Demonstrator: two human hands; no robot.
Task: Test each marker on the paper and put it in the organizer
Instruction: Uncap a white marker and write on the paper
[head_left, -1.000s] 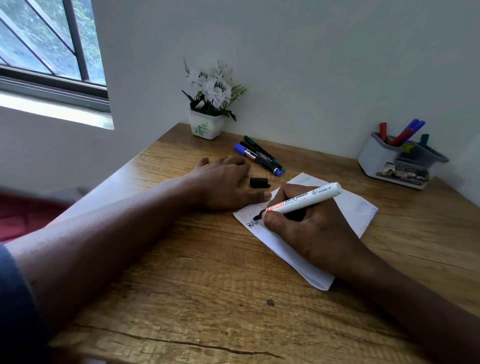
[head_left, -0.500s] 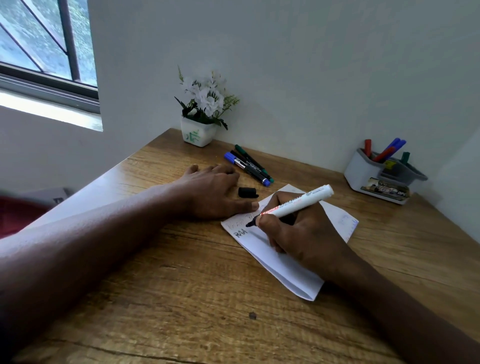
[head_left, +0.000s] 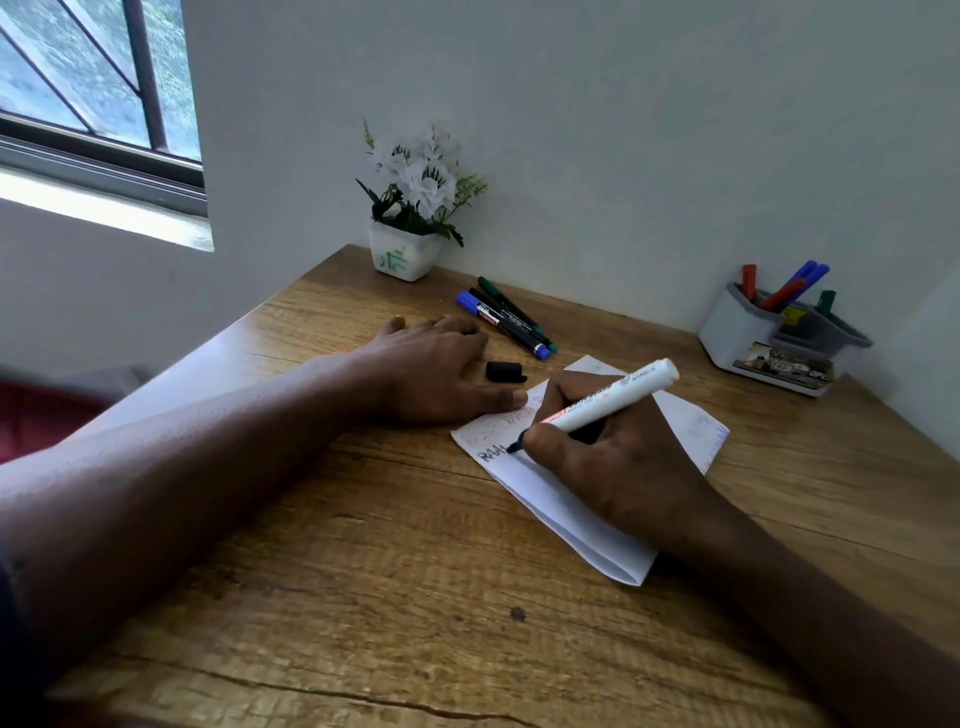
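My right hand (head_left: 618, 462) grips a white marker (head_left: 613, 399) with a black tip, and the tip touches the folded white paper (head_left: 566, 514) beside black letters. My left hand (head_left: 436, 369) lies flat on the desk, its thumb pressing the paper's upper left corner. The marker's black cap (head_left: 505, 372) lies loose just beyond that thumb. Three more markers (head_left: 506, 319), blue, black and green, lie together near the back wall. The grey organizer (head_left: 737, 332) stands at the back right and holds several red, blue and green markers.
A white pot of white flowers (head_left: 405, 254) stands in the desk's back left corner against the wall. The wooden desk (head_left: 395, 587) stretches toward me. A window is on the left wall, and something red sits low beyond the desk's left edge.
The marker tip has moved a little to the right along the black lettering. My left hand stays pressing the paper; the view has shifted slightly.
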